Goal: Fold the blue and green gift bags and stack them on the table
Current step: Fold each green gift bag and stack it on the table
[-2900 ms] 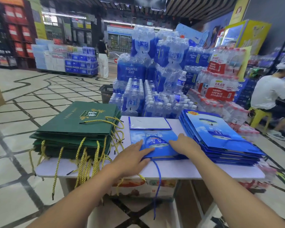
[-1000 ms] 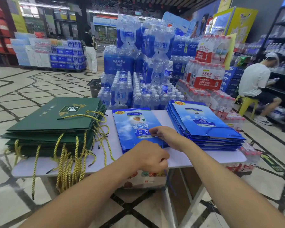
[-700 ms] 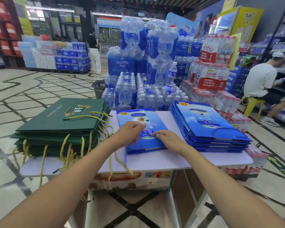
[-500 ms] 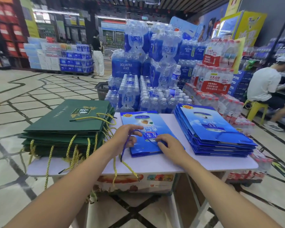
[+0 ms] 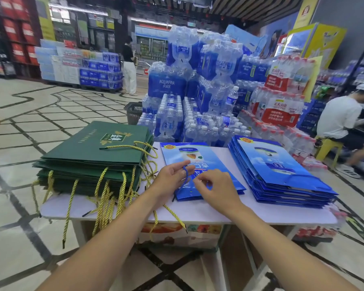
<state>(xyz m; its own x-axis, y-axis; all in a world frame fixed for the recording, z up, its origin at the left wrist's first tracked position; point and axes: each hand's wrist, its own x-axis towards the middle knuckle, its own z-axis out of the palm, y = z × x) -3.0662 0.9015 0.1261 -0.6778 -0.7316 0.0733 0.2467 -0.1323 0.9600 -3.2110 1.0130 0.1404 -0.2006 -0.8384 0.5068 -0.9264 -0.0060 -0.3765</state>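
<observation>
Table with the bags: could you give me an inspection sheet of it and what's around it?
Surface: white table, bare along its front.
Job's things: green stack left, blue stack right, one flat blue bag between them.
Clutter: printed carton under the table.
Grippers: left hand holds the bag's blue cord, looped over a finger; right hand curled beside it, grip unclear.
Cables: nothing seen; gold cords hang over the front edge.
Surroundings: water packs behind, a seated person right, a standing person far back.
</observation>
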